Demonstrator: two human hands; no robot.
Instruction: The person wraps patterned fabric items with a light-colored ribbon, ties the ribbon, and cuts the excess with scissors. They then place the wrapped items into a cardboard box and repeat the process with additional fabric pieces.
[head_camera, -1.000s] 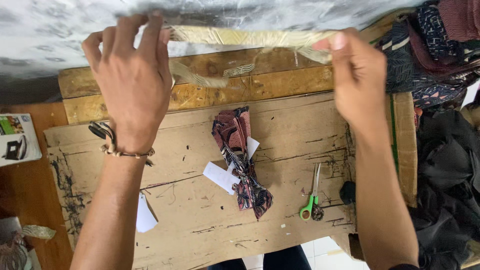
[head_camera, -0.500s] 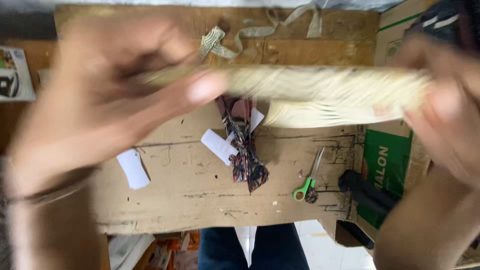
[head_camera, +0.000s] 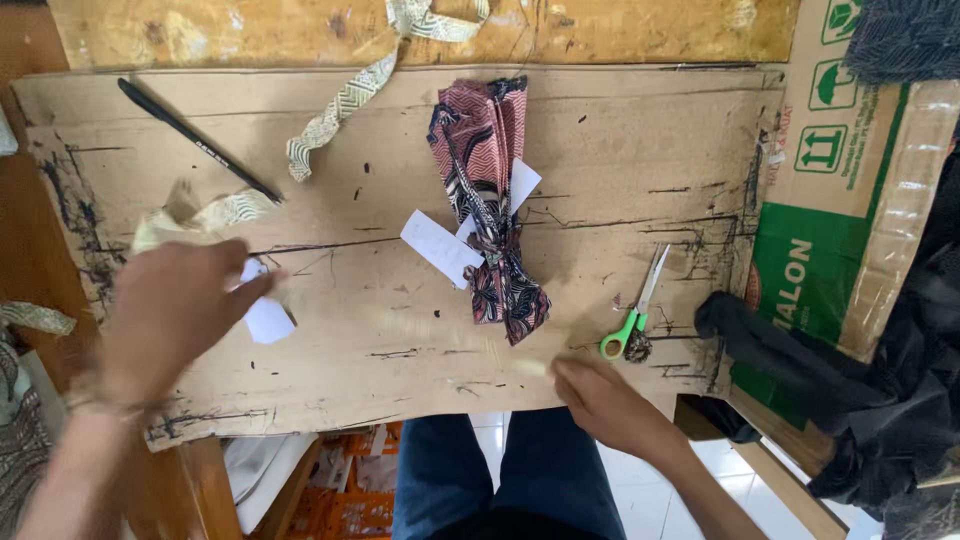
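- The right hand (head_camera: 610, 405) sits nearest, at the close edge of the cardboard sheet (head_camera: 620, 170) that covers the tabletop; its fingers (head_camera: 572, 380) curl narrow on one end of a pale strip (head_camera: 440, 335), though blur hides how firm the pinch is
- The left hand (head_camera: 175, 310) is smeared by motion over a white paper slip (head_camera: 268, 318); I cannot tell whether its fingers grip anything; it looks placed to take the strip's other end, so the strip would be stretched flat between both hands
- That strip is only a faint streak just above the cardboard; its long axis runs left to right, dipping slightly toward the right hand
- Green-handled scissors (head_camera: 632, 318) lie just beside the right hand, blades pointing away and a little right, within easy reach
- The folded red patterned cloth (head_camera: 485, 200) lies mid-sheet, long axis near to far, with white tags (head_camera: 440, 247) tucked against it
- Farther left, a black pen (head_camera: 195, 138) lies slanted; a patterned ribbon (head_camera: 345, 105) trails toward the far edge
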